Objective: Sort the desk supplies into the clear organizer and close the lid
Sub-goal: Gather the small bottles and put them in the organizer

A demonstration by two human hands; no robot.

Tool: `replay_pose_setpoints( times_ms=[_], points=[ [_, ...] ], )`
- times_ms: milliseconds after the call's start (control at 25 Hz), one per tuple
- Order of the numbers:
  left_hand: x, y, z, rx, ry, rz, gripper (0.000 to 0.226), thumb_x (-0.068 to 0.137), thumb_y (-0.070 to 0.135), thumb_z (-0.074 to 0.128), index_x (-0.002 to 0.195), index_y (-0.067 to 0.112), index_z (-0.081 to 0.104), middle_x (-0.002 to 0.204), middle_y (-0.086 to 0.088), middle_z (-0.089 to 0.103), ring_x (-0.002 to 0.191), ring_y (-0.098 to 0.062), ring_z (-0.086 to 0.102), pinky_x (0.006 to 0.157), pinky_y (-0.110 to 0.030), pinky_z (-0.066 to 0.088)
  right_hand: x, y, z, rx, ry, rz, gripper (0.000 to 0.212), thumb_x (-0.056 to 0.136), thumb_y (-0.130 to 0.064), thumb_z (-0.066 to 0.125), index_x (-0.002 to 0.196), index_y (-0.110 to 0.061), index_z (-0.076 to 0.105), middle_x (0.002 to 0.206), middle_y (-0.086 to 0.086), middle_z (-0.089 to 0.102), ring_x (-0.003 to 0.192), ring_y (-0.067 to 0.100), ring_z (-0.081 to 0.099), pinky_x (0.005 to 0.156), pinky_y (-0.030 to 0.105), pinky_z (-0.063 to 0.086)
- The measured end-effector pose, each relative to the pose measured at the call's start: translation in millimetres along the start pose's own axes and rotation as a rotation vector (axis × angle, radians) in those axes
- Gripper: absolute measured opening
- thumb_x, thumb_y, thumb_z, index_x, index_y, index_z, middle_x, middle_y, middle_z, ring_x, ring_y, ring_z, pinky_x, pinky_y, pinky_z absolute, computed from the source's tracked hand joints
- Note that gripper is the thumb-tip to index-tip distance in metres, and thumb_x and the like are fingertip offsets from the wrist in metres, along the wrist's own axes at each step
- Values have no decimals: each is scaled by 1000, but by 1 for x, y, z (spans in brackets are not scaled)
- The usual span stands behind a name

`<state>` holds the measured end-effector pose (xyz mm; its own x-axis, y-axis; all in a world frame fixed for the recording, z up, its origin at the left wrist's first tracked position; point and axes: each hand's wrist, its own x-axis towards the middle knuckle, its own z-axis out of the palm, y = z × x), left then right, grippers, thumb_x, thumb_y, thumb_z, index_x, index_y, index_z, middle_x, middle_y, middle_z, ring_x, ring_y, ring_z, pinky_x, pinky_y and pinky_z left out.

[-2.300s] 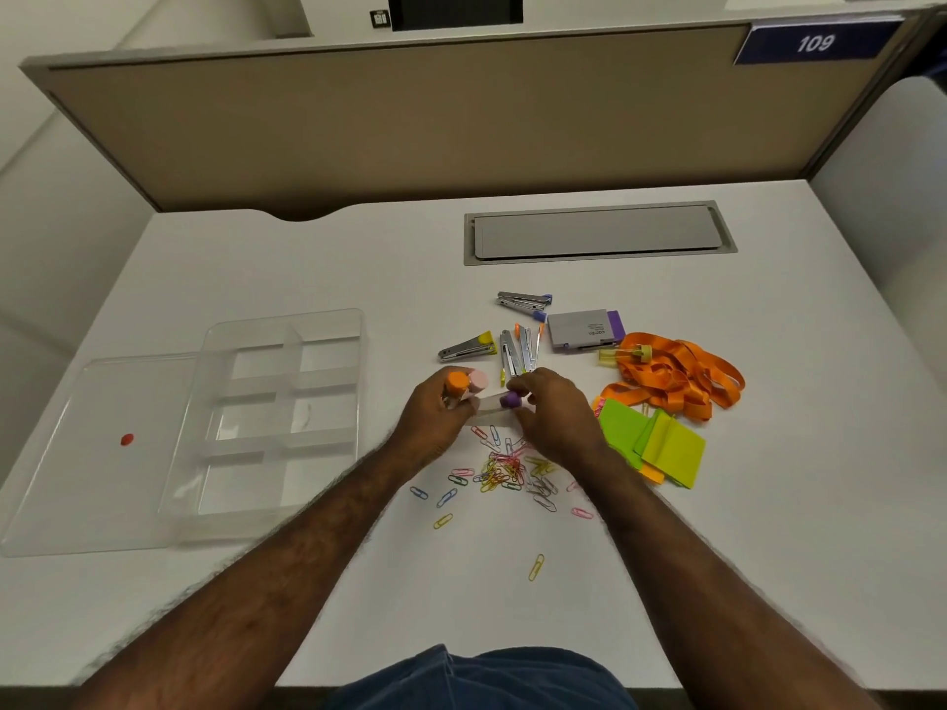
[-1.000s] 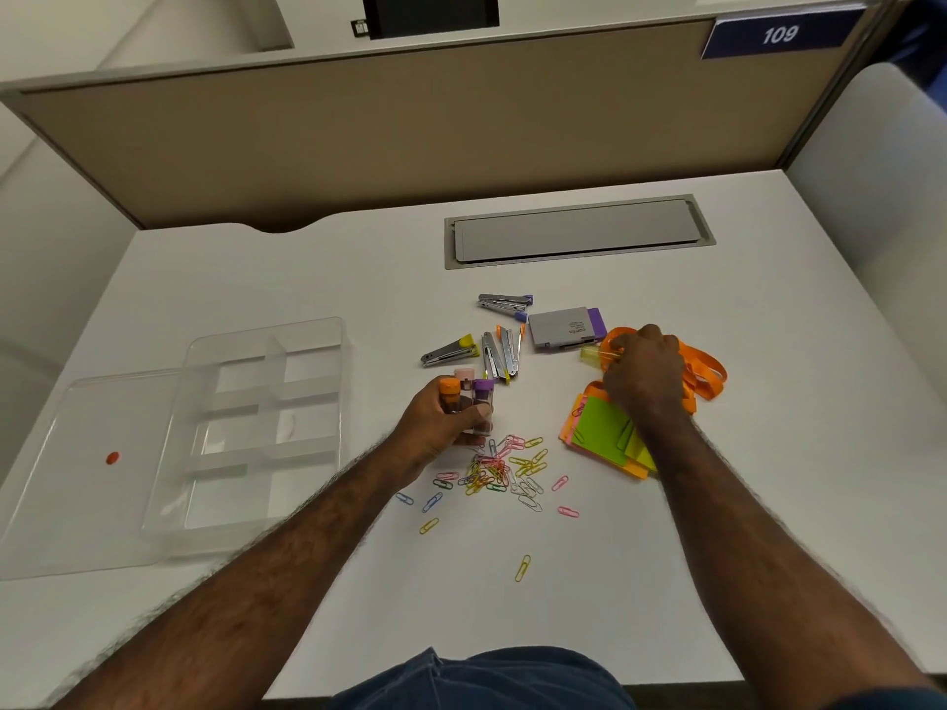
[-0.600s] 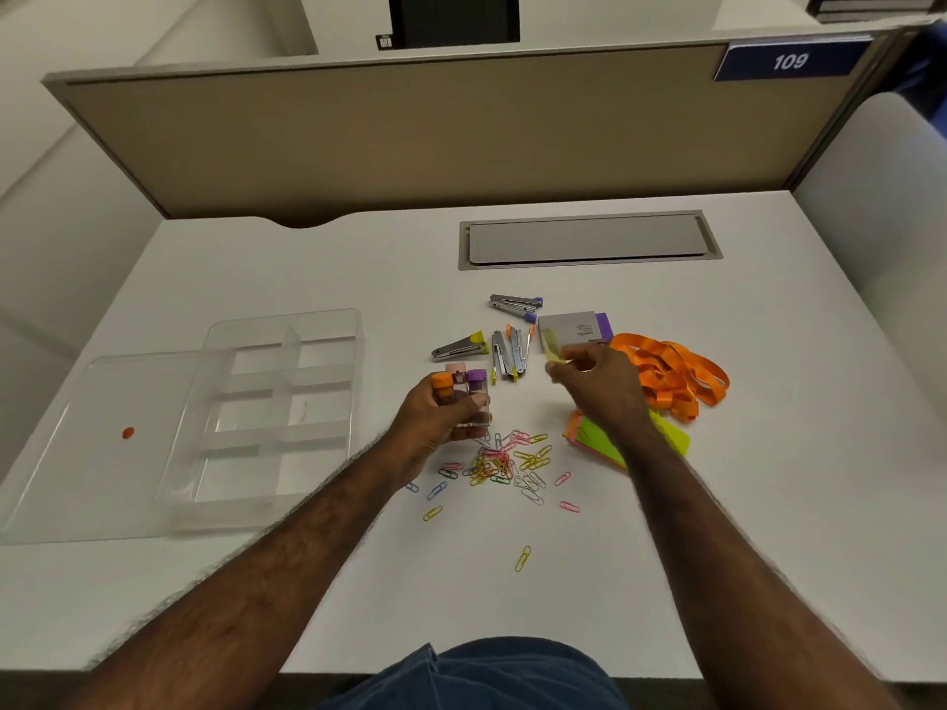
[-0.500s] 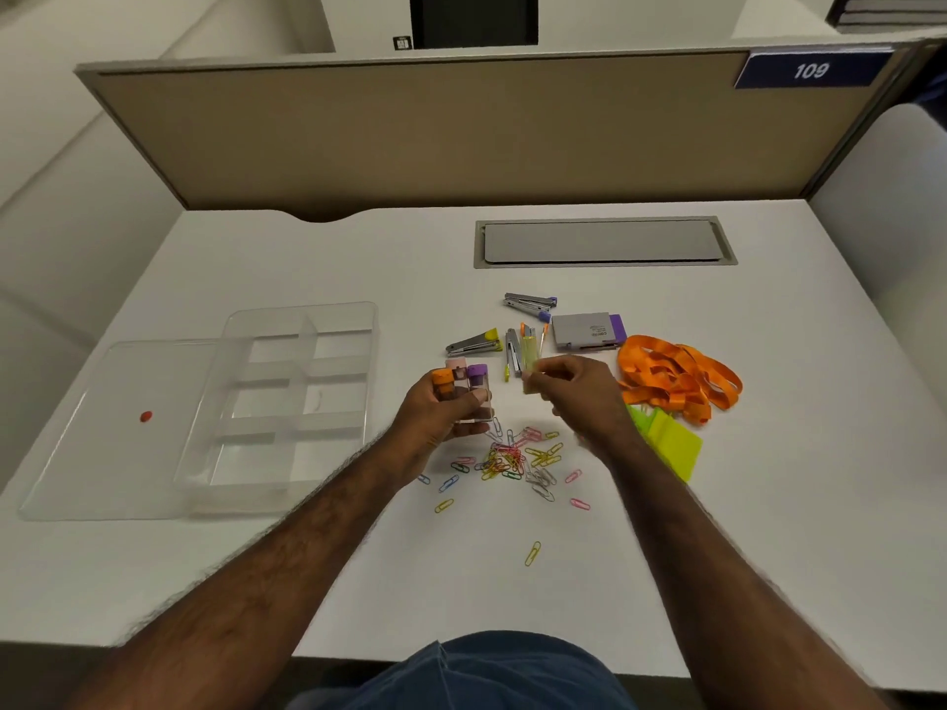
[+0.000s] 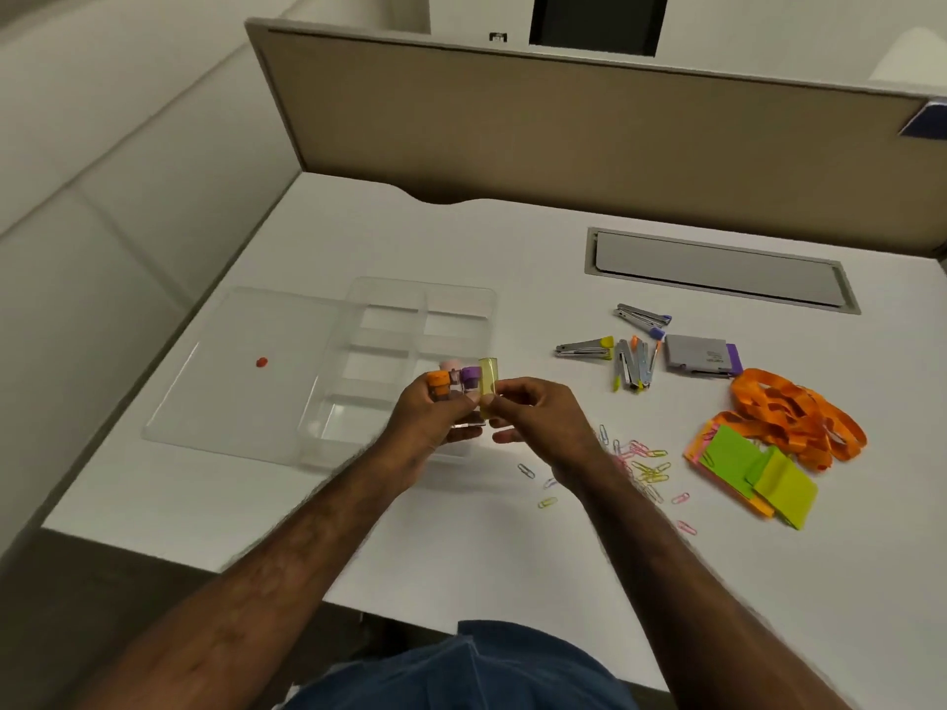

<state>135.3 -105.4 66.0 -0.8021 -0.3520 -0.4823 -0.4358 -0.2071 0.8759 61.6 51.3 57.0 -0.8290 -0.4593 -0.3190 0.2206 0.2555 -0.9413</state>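
Both hands shifted left since half a second ago, from above the paper clips to over the near right corner of the clear organizer (image 5: 389,351). Left hand (image 5: 435,420) wrapped round a bunch of small capped tubes, held upright: orange cap (image 5: 438,377), purple cap (image 5: 470,374), a pink one behind, barely showing. Right hand (image 5: 533,417) alongside, touching the left, thumb and forefinger pinching a yellow tube (image 5: 488,384) pressed upright against the bunch; other right fingers (image 5: 507,437) curled loosely beneath. Exact count of tubes in the left hand hard to tell.

Organizer resting on the white table (image 5: 512,258), left of centre, compartments looking bare. Lid (image 5: 241,371) lying flat and open to its left, carrying a small red dot (image 5: 262,362).

Right of the hands, scattered coloured paper clips (image 5: 640,466) on the table, some hidden behind the right forearm. Further right, a stack of green and orange sticky notes (image 5: 743,468), touching a heap of orange lanyard (image 5: 799,422) behind it. Beyond the clips, a cluster of small staplers (image 5: 633,361), one with a yellow tip (image 5: 587,348) lying to the left, another with a purple tip (image 5: 643,316) at the far side. Grey and purple box (image 5: 702,357) just right of the staplers. Grey cable hatch (image 5: 717,271) set into the table at the far right
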Motion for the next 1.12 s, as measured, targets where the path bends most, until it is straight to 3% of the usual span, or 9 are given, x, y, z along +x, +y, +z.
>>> replay_pose_setpoints(
  times_ms=[120,280,400,520,640,760,920,1040,1120],
  points=[
    [-4,6,-48,-2,50,-42,45,95,15,74,137,16,58,122,-13,73,103,-28,76,94,-47,62,11,-10,50,-32,-62,-3,33,88,-30,81,115,-12,75,91,4,80,83,20,78,74,35,65],
    [-2,8,-103,-13,78,-100,40,99,15,67,138,16,59,126,-11,71,111,-27,72,96,-42,61,27,-18,107,-112,-106,9,32,89,-26,80,117,-12,74,92,6,79,85,19,78,74,37,66],
    [1,7,-126,-157,75,-193,37,99,15,64,137,15,61,123,-10,72,112,-25,71,99,-41,58,37,-20,137,-226,-110,2,28,90,-25,78,115,-15,75,91,3,79,83,17,77,73,38,66],
    [7,3,-141,-327,105,-295,44,102,18,62,144,14,53,134,-17,65,122,-33,65,111,-50,50,44,-19,157,-316,-86,26,25,91,-24,76,114,-14,75,91,1,79,79,18,78,77,44,66],
    [8,2,-150,-459,110,-368,47,102,21,61,148,15,51,141,-19,60,128,-36,61,114,-50,47,47,-17,170,-425,-67,31,26,92,-25,75,116,-14,74,95,1,78,79,20,77,80,45,64],
    [4,6,-153,-491,72,-392,40,103,27,59,141,12,57,128,-15,66,117,-30,65,114,-47,47,47,-18,177,-556,-63,-1,27,91,-26,75,116,-17,75,100,-1,78,82,18,74,84,44,62],
    [4,15,-160,-532,57,-442,44,102,33,61,138,8,57,131,-18,66,122,-31,65,117,-49,44,46,-21,183,-646,-85,-17,32,91,-28,74,122,-20,73,104,-4,77,77,11,68,81,42,62],
    [2,20,-164,-521,23,-463,45,103,35,59,137,6,57,111,-15,70,106,-27,68,117,-47,43,45,-21,184,-682,-47,-39,32,91,-31,75,121,-22,73,100,-10,76,85,7,70,82,33,60],
    [1,20,-166,-496,9,-470,47,103,37,59,137,4,56,112,-16,68,114,-30,66,120,-49,38,43,-22,183,-666,-29,-42,32,91,-34,76,120,-22,74,100,-9,76,86,5,70,81,28,58]
  ],
)
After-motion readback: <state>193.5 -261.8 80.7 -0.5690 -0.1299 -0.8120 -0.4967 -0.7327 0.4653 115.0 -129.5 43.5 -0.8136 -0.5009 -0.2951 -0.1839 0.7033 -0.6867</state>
